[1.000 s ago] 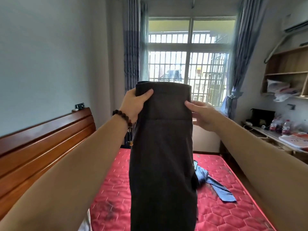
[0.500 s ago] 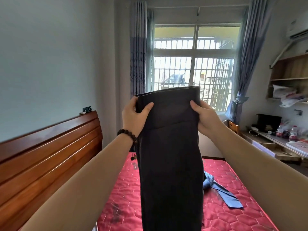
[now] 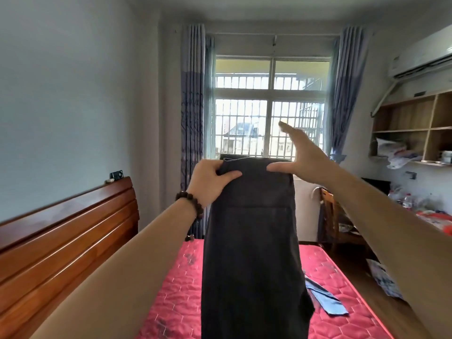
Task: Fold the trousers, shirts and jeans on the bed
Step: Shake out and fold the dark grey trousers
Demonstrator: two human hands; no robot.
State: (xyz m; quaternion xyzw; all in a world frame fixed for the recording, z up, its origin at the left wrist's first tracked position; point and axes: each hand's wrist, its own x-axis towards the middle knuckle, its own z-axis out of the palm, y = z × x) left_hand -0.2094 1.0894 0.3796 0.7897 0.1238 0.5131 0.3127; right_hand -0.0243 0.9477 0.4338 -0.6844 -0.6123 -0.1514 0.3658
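Dark trousers hang lengthwise above the bed, held by one hand

Above the red bed (image 3: 342,272), the trousers (image 3: 252,253) hang with long axis vertical; the left hand (image 3: 210,182) pinches their top-left corner, while the right hand (image 3: 303,155), fingers spread, touches the top-right only by its thumb.

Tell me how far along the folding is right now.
Nothing folded shows on the bed yet. In hand: the dark trousers hang lengthwise, gripped at the top by the left hand; the right hand is open, thumb on the fabric. Left: folding these down, then the blue garment lying loose on the mattress.
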